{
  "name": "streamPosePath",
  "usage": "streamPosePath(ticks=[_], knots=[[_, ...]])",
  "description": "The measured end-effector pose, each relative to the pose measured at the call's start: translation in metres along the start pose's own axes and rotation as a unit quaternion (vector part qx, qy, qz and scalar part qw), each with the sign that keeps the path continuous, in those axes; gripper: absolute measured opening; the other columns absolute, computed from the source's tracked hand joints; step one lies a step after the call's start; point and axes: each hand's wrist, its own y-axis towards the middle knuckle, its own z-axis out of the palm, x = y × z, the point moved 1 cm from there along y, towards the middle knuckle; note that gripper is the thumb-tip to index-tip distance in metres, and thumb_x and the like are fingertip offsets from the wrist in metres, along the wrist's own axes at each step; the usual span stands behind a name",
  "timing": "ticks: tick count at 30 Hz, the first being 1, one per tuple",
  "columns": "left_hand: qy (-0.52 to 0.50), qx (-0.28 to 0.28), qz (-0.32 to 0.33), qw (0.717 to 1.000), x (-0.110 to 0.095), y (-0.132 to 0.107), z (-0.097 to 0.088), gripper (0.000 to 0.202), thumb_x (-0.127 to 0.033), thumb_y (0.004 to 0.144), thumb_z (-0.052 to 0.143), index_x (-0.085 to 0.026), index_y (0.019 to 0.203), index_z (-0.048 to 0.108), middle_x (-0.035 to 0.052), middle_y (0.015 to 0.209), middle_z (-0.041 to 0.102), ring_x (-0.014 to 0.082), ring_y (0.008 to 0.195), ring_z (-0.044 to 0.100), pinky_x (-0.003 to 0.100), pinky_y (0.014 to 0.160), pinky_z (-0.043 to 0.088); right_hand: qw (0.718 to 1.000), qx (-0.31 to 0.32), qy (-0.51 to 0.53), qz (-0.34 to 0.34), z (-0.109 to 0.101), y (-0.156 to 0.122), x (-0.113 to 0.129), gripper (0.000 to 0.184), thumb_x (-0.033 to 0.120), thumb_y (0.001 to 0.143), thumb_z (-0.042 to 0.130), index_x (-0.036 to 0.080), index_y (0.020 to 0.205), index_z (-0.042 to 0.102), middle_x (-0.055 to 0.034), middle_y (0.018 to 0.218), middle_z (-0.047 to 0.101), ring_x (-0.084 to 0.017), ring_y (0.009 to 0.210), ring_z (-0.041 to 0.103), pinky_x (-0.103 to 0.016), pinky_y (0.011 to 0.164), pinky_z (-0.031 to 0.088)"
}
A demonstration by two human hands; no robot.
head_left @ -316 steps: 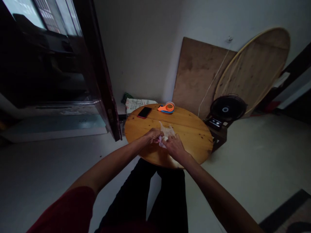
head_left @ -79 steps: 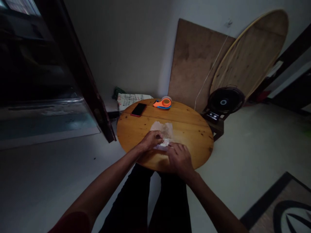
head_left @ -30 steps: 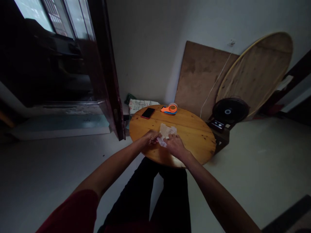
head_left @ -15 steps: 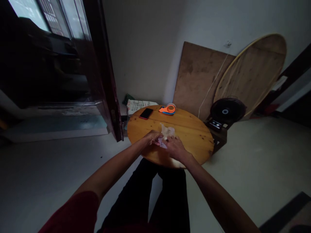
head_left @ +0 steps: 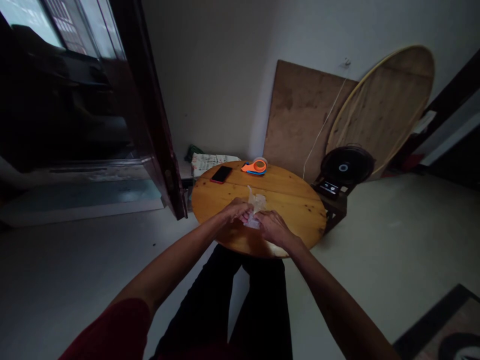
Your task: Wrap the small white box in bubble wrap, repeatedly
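A crumpled, translucent whitish plastic bag [head_left: 257, 202] is between my hands, low over the round wooden table [head_left: 296, 200]. My left hand [head_left: 239, 210] has its fingers curled and closed on the bag's left side. From the right, my right hand [head_left: 272, 225] pinches the bag's near part, fingers bent. Part of the bag stands up beyond my fingertips. Whatever the bag may contain is too blurred to make out.
At the table's far edge are a black phone [head_left: 222, 174] with a red rim and an orange-and-blue tape dispenser [head_left: 255, 167]. A black fan-like round device [head_left: 347, 165] stands at the right. Boards [head_left: 296, 110] lean on the wall; a dark door [head_left: 157, 110] is at left.
The bag has shifted slightly between my hands, and my fingers have drawn in on it. My right fingers are more bent. The whole view has moved a little.
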Motion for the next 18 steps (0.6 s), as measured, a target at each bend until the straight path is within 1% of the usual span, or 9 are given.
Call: streamPosePath(ticks=[4, 5, 7, 8, 10, 12, 14, 16, 18], knots=[[-0.011, 0.037, 0.027, 0.999, 0.008, 0.002, -0.002, 0.013, -0.015, 0.079, 0.052, -0.010, 0.079, 0.064, -0.0020, 0.058, 0.056, 0.0101, 0.053, 0.057, 0.023, 0.060, 0.052, 1.000, -0.015, 0.020, -0.010, 0.000, 0.001, -0.002, 0.033, 0.007, 0.080, 0.050, 0.017, 0.105, 0.067, -0.0101, 0.105, 0.071, -0.019, 0.098, 0.063, -0.028, 0.088, 0.039], [0.004, 0.038, 0.048, 0.998, 0.010, 0.002, -0.001, 0.014, -0.013, 0.078, 0.052, -0.010, 0.081, 0.066, -0.0023, 0.059, 0.056, 0.0099, 0.054, 0.056, 0.023, 0.060, 0.051, 0.999, -0.022, 0.028, -0.009, 0.000, 0.001, -0.002, 0.033, 0.007, 0.080, 0.049, 0.018, 0.105, 0.068, -0.0097, 0.105, 0.071, -0.019, 0.097, 0.063, -0.028, 0.088, 0.039], [0.071, 0.023, 0.117, 0.990, 0.014, -0.001, 0.002, 0.019, -0.012, 0.075, 0.053, -0.011, 0.083, 0.069, -0.0017, 0.061, 0.058, 0.0103, 0.057, 0.055, 0.022, 0.061, 0.048, 0.998, -0.036, 0.047, -0.007, 0.002, 0.001, -0.004, 0.033, 0.007, 0.079, 0.049, 0.019, 0.103, 0.069, -0.0089, 0.102, 0.072, -0.019, 0.094, 0.064, -0.028, 0.086, 0.041], [0.117, 0.012, 0.161, 0.980, 0.015, -0.003, 0.004, 0.020, -0.012, 0.074, 0.053, -0.011, 0.084, 0.071, -0.0009, 0.063, 0.060, 0.0111, 0.060, 0.056, 0.022, 0.062, 0.047, 0.997, -0.038, 0.060, -0.005, 0.003, 0.001, -0.005, 0.034, 0.007, 0.078, 0.049, 0.019, 0.101, 0.070, -0.0082, 0.100, 0.072, -0.019, 0.091, 0.064, -0.027, 0.083, 0.042], [0.208, -0.021, 0.239, 0.948, 0.017, -0.008, 0.008, 0.022, -0.014, 0.075, 0.054, -0.013, 0.085, 0.074, 0.0014, 0.072, 0.064, 0.0137, 0.071, 0.058, 0.023, 0.069, 0.047, 0.994, -0.045, 0.098, 0.003, 0.006, -0.001, -0.011, 0.036, 0.005, 0.076, 0.048, 0.020, 0.100, 0.070, -0.0061, 0.095, 0.073, -0.018, 0.084, 0.065, -0.026, 0.079, 0.044], [0.273, -0.054, 0.277, 0.920, 0.017, -0.012, 0.010, 0.023, -0.016, 0.077, 0.054, -0.016, 0.087, 0.075, 0.0037, 0.084, 0.066, 0.0165, 0.084, 0.060, 0.025, 0.078, 0.047, 0.986, -0.071, 0.151, 0.009, 0.009, -0.003, -0.022, 0.040, 0.005, 0.075, 0.045, 0.022, 0.101, 0.069, -0.0040, 0.094, 0.072, -0.016, 0.083, 0.064, -0.025, 0.078, 0.046], [0.325, -0.075, 0.306, 0.892, 0.016, -0.015, 0.011, 0.024, -0.016, 0.078, 0.054, -0.017, 0.088, 0.075, 0.0058, 0.092, 0.067, 0.0186, 0.093, 0.059, 0.028, 0.085, 0.045, 0.972, -0.128, 0.198, 0.015, 0.010, -0.007, -0.035, 0.040, 0.005, 0.076, 0.042, 0.021, 0.101, 0.069, -0.0041, 0.099, 0.071, -0.016, 0.090, 0.064, -0.026, 0.084, 0.046], [0.359, -0.072, 0.333, 0.869, 0.014, -0.016, 0.012, 0.022, -0.015, 0.079, 0.053, -0.016, 0.086, 0.074, 0.0074, 0.095, 0.067, 0.0193, 0.096, 0.058, 0.029, 0.090, 0.044, 0.956, -0.189, 0.219, 0.042, 0.012, -0.013, -0.050, 0.034, 0.008, 0.078, 0.042, 0.019, 0.096, 0.068, -0.0061, 0.099, 0.069, -0.017, 0.094, 0.063, -0.028, 0.086, 0.047], [0.377, -0.060, 0.356, 0.853, 0.014, -0.016, 0.012, 0.021, -0.015, 0.081, 0.052, -0.016, 0.083, 0.073, 0.0080, 0.095, 0.066, 0.0192, 0.095, 0.057, 0.030, 0.091, 0.044, 0.945, -0.214, 0.229, 0.095, 0.015, -0.019, -0.062, 0.026, 0.015, 0.081, 0.045, 0.018, 0.092, 0.067, -0.0075, 0.096, 0.068, -0.018, 0.089, 0.063, -0.029, 0.082, 0.048]])
